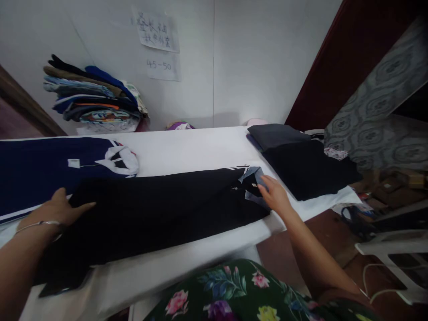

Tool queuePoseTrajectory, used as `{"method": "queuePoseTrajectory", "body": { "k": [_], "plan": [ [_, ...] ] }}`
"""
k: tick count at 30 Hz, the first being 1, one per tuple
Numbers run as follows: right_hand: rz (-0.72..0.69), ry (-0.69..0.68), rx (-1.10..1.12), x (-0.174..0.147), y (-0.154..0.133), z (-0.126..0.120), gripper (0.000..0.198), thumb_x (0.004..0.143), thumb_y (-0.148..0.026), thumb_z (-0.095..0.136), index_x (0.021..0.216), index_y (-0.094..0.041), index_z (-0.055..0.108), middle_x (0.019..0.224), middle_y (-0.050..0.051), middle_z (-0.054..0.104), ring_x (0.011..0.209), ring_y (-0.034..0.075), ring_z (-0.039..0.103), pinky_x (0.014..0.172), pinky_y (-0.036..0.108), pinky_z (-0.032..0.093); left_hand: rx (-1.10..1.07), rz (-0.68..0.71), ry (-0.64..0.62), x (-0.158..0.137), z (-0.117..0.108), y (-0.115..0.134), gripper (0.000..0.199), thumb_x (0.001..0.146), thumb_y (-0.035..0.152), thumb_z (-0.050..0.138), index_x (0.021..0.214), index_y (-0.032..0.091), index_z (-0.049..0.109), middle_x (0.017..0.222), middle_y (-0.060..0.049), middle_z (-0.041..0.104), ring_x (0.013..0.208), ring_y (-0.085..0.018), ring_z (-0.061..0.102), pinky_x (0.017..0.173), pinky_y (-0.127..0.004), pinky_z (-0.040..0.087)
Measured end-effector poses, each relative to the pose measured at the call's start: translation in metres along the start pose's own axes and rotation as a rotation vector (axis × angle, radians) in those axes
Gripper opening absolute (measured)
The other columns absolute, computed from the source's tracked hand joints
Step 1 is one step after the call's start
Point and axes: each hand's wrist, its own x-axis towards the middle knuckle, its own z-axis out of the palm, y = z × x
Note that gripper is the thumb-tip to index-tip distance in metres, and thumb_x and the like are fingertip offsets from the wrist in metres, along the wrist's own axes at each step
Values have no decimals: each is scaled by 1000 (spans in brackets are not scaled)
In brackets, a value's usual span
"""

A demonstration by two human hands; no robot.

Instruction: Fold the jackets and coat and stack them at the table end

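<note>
A black collared top (160,209) lies lengthwise across the white table, its blue-grey collar to the right and its far left end hanging over the front edge. My right hand (274,194) is closed on the collar, fingers at its outer edge. Over the left end of the top, my left hand (58,210) rests with thumb and fingers spread apart. Behind it, a navy top (47,160) with a white collar and a white tag lies partly covered by the black one.
Folded clothes (93,96) form a tall stack at the back left. Dark folded garments (301,165) lie at the table's right end. Paper signs (158,33) hang on the wall behind the white table (187,149). A white plastic chair (394,254) stands at lower right.
</note>
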Motion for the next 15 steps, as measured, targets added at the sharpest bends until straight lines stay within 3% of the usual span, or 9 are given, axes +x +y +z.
{"method": "queuePoseTrajectory", "body": {
  "k": [2,4,6,9,12,15],
  "plan": [
    [196,-42,-12,-3,31,-7,43,89,-38,44,123,-15,58,117,13,62,103,24,59,92,38,44,50,84,25,-11,-12,24,63,83,59,40,128,13,39,117,-15,63,95,-27,61,82,-41,46],
    [352,-127,-1,-3,48,-8,43,88,-37,46,122,-15,58,109,11,66,92,22,61,86,34,45,37,288,22,-30,-23,62,63,81,56,43,130,15,39,125,-15,57,107,-29,56,86,-40,46],
    [437,-196,15,4,54,-6,42,87,-36,47,121,-14,60,105,10,67,91,22,61,85,32,44,-32,521,1,-53,-29,105,63,82,54,43,131,15,42,131,-14,53,115,-30,52,90,-41,45],
    [475,-250,42,21,57,-1,41,82,-37,55,113,-13,64,99,12,68,95,24,61,83,31,42,-90,759,-24,-85,-23,162,59,82,46,46,131,13,47,133,-13,52,122,-28,47,99,-38,40],
    [497,-312,106,36,59,4,28,72,-37,66,87,-13,71,81,12,69,90,26,62,75,30,42,-94,827,-86,-101,-5,193,58,81,45,47,130,14,49,136,-13,50,125,-27,45,101,-38,38],
    [512,-373,231,41,59,8,14,64,-28,71,63,-15,66,63,6,64,76,23,63,66,27,42,-96,785,-129,-102,13,199,56,84,47,41,127,13,54,134,-13,51,125,-27,45,101,-38,38]
  ]
}}
